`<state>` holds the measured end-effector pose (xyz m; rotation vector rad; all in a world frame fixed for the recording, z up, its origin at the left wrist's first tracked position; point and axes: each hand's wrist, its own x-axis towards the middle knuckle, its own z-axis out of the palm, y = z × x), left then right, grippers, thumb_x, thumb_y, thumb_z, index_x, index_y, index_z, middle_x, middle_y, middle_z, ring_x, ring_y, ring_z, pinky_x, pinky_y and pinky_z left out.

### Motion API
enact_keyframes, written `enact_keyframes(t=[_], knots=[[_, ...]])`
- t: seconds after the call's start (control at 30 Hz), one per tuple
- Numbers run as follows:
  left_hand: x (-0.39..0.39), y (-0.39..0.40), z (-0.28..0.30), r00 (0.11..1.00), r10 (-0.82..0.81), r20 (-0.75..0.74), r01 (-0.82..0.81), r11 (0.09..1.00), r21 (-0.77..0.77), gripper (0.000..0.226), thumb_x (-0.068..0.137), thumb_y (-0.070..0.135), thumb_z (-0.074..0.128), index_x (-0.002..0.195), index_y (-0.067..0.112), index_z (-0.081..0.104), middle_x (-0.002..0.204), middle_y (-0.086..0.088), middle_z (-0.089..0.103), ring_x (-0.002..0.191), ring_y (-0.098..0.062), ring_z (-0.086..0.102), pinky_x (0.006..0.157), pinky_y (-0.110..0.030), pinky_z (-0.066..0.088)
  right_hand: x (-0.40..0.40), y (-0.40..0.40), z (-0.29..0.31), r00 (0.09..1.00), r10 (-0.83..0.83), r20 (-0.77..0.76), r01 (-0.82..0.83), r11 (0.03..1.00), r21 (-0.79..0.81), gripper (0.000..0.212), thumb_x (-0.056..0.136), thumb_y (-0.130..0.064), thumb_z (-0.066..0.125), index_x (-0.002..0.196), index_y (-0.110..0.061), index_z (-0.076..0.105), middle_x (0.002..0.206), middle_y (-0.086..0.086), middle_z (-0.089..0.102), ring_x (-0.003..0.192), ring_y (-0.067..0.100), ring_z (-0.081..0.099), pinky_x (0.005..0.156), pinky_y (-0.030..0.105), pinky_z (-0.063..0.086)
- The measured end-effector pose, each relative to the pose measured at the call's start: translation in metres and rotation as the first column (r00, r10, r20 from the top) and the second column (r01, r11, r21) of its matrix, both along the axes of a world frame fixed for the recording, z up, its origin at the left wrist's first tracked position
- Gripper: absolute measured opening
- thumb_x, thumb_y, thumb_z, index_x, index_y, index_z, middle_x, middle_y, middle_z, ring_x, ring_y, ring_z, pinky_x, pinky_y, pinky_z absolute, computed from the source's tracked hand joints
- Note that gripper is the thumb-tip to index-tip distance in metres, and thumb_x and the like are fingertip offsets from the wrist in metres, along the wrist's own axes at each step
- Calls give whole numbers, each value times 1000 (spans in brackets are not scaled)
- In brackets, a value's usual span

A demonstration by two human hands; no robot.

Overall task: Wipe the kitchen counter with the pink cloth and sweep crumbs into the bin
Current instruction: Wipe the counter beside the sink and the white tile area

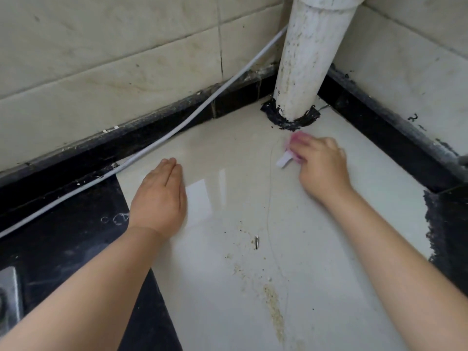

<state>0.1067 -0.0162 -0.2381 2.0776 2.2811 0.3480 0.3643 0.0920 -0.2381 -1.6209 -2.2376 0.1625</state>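
Two hands are on the counter, and only my right hand has work in it: its fingers are curled round the pink cloth, bunched small at upper right of centre, just below the black seal at the foot of the pipe. My left hand lies flat, fingers straight and together, at left of centre, holding nothing. The crumbs trail from the centre down toward the bottom edge, a long streak running roughly up and down the frame, well below the cloth and nearer my right wrist than my left. I judge the next stroke has to pull the cloth back toward me along that streak. No bin is in view.
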Motion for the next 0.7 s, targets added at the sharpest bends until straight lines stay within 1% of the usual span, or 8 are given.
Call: enact_keyframes(t=[0.07, 0.13, 0.2, 0.3, 0.43, 0.5, 0.6, 0.7], knots=[[1, 0, 0, 1000, 5, -4, -5, 1000, -19, 55, 88, 24, 24, 118, -12, 52, 125, -29, 51, 116, -45, 49, 100, -44, 23, -13, -26, 4, 977, 205, -53, -204, 979, 16, 30, 73, 1, 53, 93, -14, 70, 116, 2, 64, 90, 35, 55, 76, 35, 39], [2, 0, 1, 1000, 5, -4, -5, 1000, -25, 55, 88, 24, 24, 119, -12, 51, 126, -29, 50, 117, -44, 48, 100, -44, 22, -17, -46, 14, 868, 482, -120, -494, 864, -97, 32, 75, -8, 45, 92, -13, 72, 110, 4, 67, 86, 34, 60, 76, 42, 48], [2, 0, 2, 1000, 8, -6, -8, 999, -37, 51, 90, 21, 26, 121, -12, 49, 129, -29, 48, 120, -44, 45, 101, -42, 21, -17, -48, 30, 775, 605, -183, -629, 767, -128, 41, 76, -18, 37, 96, -8, 72, 107, 9, 68, 88, 31, 63, 83, 33, 45], [5, 1, 4, 1000, 20, 12, -19, 999, -42, 51, 88, 18, 28, 128, -10, 43, 136, -26, 40, 128, -40, 36, 106, -37, 17, -9, -16, 42, 899, 355, -257, -388, 917, -89, 38, 79, -18, 42, 102, -3, 68, 113, 11, 65, 100, 30, 59, 87, 20, 33], [8, 0, 8, 1000, 28, 10, -27, 998, -61, 56, 85, 19, 24, 131, -9, 39, 141, -24, 35, 132, -37, 30, 108, -34, 13, -10, 2, 13, 995, 74, -60, -78, 995, -66, 37, 82, -10, 44, 113, -13, 64, 129, 2, 55, 106, 35, 48, 84, 33, 32], [11, -1, 13, 999, 45, 17, -43, 996, -77, 54, 87, 17, 24, 133, -7, 36, 143, -23, 32, 134, -35, 27, 109, -35, 15, -22, -19, 7, 978, 199, -62, -202, 979, -29, 36, 75, -1, 49, 101, -14, 69, 120, 4, 62, 94, 36, 55, 79, 37, 38], [14, 4, 20, 995, 80, -51, -88, 977, -195, 47, 94, 10, 26, 140, -2, 24, 149, -16, 22, 138, -27, 18, 111, -31, 12, -25, -55, 22, 837, 523, -163, -541, 835, -101, 33, 74, -8, 47, 96, -12, 72, 108, 7, 68, 82, 33, 61, 75, 45, 50], [23, 14, 27, 992, 64, -105, -75, 992, -104, 43, 88, 7, 30, 125, -10, 43, 130, -26, 46, 123, -36, 40, 104, -43, 29, -2, -36, 41, 826, 537, -173, -551, 834, -39, 36, 79, -12, 41, 99, -7, 70, 108, 9, 67, 85, 29, 65, 80, 31, 44]])
